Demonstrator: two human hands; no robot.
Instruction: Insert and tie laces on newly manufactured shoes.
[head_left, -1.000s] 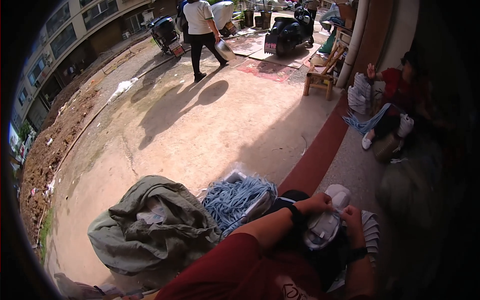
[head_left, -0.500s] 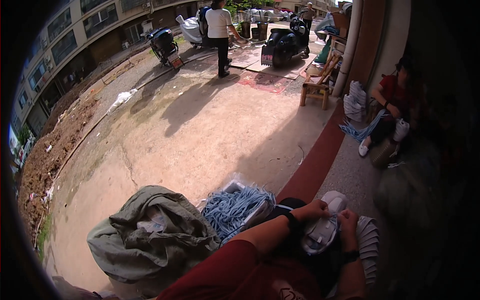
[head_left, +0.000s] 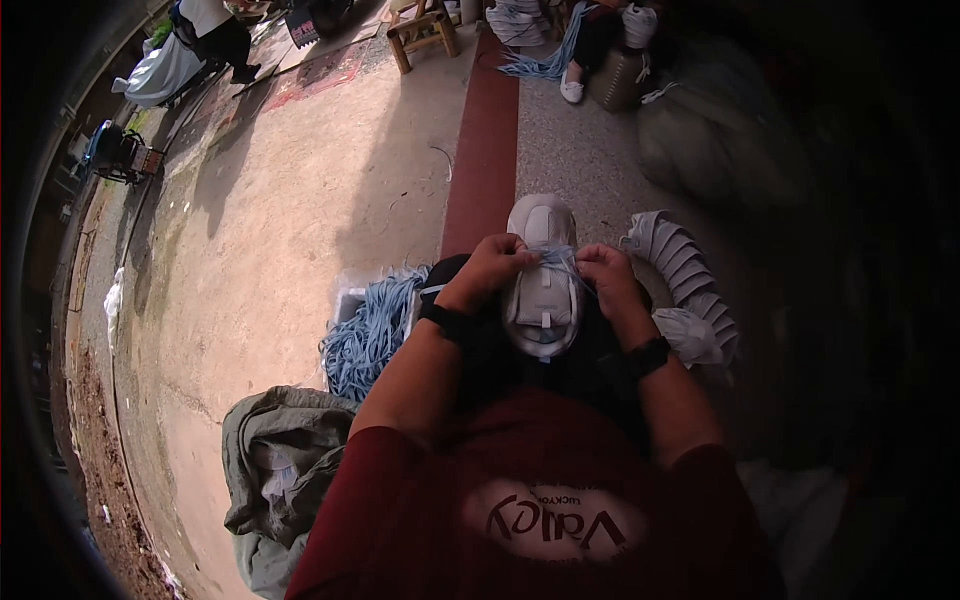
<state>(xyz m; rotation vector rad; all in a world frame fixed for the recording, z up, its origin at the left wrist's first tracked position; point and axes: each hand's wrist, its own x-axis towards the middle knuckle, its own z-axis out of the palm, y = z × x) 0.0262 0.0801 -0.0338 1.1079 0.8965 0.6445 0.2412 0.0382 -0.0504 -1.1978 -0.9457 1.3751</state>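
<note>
Outdoors, pale shoe (head_left: 543,290) sits between both hands (head_left: 548,272).

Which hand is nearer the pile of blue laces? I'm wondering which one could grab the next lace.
Left. The left hand is on the shoe, on the side facing the pile of blue laces; the right hand is on the shoe's far side.

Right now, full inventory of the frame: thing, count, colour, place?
shoe: 1, pale grey, on lap between both hands
lace: 1, light blue, across shoe, pinched by fingers
lace pile: 1, blue, on ground left of lap
sack: 1, grey-green, open, lower left
stacked shoes: 1 row, pale grey, right of lap
stool: 1, wooden, top centre
left hand: 1, on shoe, black wristband
right hand: 1, on shoe, black wristband
</note>
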